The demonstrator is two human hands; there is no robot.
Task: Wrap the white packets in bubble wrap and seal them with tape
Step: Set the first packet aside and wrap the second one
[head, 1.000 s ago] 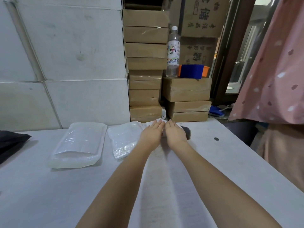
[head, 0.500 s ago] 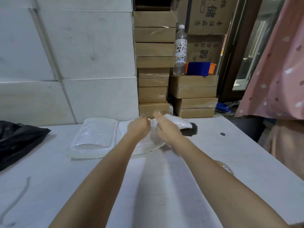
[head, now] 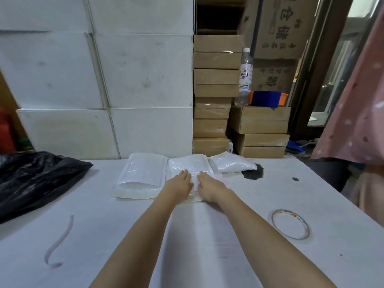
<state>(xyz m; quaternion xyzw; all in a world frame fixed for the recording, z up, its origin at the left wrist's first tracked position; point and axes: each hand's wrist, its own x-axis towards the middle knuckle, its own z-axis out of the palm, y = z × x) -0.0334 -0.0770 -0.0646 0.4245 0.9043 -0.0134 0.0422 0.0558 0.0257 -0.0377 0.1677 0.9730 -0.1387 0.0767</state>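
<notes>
Both forearms reach straight forward over the white table (head: 239,256), nearly parallel. Roll of clear tape (head: 291,224) lies flat near the right edge; a thin pale strip (head: 60,242) curves near the left edge. Left hand (head: 180,185) and right hand (head: 209,187) rest palm-down, side by side, on the near half of the bubble wrap sheet (head: 190,166); fingers straight and flat, pressing, gripping nothing. Sheet lies flat toward the far edge, long axis running away from the person. Just left of it, a wrapped packet (head: 143,175), same orientation. Just right, a white packet (head: 232,164), unwrapped, long axis across the table. Black plastic bag (head: 35,177) at far left edge. Beyond: stacked cardboard boxes (head: 216,90), a plastic bottle (head: 244,77).
</notes>
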